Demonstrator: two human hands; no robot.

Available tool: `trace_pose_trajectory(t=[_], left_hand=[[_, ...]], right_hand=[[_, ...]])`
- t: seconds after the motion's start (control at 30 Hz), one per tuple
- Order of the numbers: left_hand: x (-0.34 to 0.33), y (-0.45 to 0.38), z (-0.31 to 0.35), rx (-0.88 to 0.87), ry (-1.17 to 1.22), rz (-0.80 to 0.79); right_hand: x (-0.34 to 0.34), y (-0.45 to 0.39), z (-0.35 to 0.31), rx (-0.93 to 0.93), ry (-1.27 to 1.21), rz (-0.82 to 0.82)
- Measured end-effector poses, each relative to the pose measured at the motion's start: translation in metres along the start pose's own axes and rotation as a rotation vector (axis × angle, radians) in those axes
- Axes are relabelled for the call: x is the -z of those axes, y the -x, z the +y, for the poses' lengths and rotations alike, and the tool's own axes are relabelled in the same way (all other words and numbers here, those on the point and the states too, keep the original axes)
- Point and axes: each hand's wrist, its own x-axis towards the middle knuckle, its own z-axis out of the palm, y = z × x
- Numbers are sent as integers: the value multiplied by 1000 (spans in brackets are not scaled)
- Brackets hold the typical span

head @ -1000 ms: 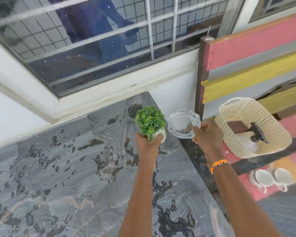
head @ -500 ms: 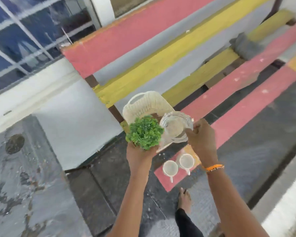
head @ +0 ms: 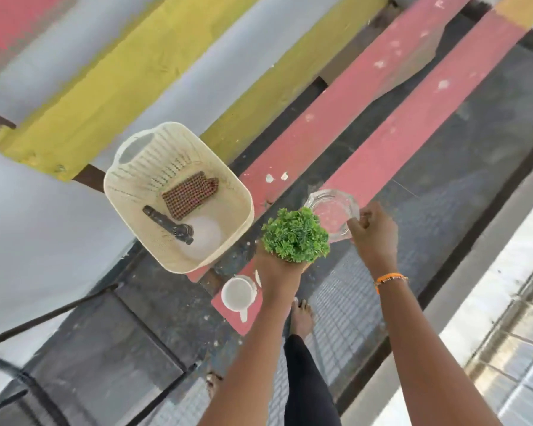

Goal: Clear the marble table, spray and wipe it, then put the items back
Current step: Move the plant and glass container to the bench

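Note:
My left hand grips a small potted plant with bushy green leaves; its pot is hidden under the leaves and my fingers. My right hand pinches the rim of a clear glass ashtray. Both are held over the red seat slats of a painted bench. The marble table is out of view.
A cream plastic basket sits on the bench, holding a checked cloth and a spray bottle with a black nozzle. A white cup stands on the slat below my left hand. A dark metal frame is lower left.
The view has swung from the wet marble table over to the bench. Both hands carried the plant and the ashtray off the table and now hold them above the seat slats.

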Motion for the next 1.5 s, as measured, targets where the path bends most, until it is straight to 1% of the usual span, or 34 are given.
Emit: trace_pose_trajectory(t=[0.13,0.2,0.33,0.5,0.7,0.83,0.93,1.03,1.1,1.23,1.33,1.43,1.5], left_hand=[[-27,-16,-24,15,-143,-33],[-32,-23,-32,-8,-203,2],[-53,-34,-33,5,-216,99],[-71,-45,-40,116,-176,193],[-76,-43,-54,6,-210,258],[-75,-42,-57,-1,-233,224],[-74,-35,-54,62,-196,175],[-72,-31,-52,98,-168,132],[-70,-29,-45,134,-121,101],[-70,-19,-33,248,-3,25],[-64,-11,-26,349,21,15],[-55,-3,-17,467,69,5],[-47,2,-11,504,104,-14]], right_hand=[[-21,-19,35,-68,0,-27],[-26,-23,41,-87,-5,-45],[-33,-35,52,-103,-26,-77],[-44,-44,61,-71,-38,-108],[-54,-48,70,-72,-85,-96],[-54,-48,74,-105,-133,-108],[-52,-48,73,-135,-137,-129],[-49,-48,72,-179,-200,-128],[-48,-48,71,-197,-186,-117],[-45,-43,60,-208,-141,-60],[-42,-36,48,-160,-136,-54],[-38,-27,35,-158,-175,-47],[-34,-19,26,-162,-216,-42]])
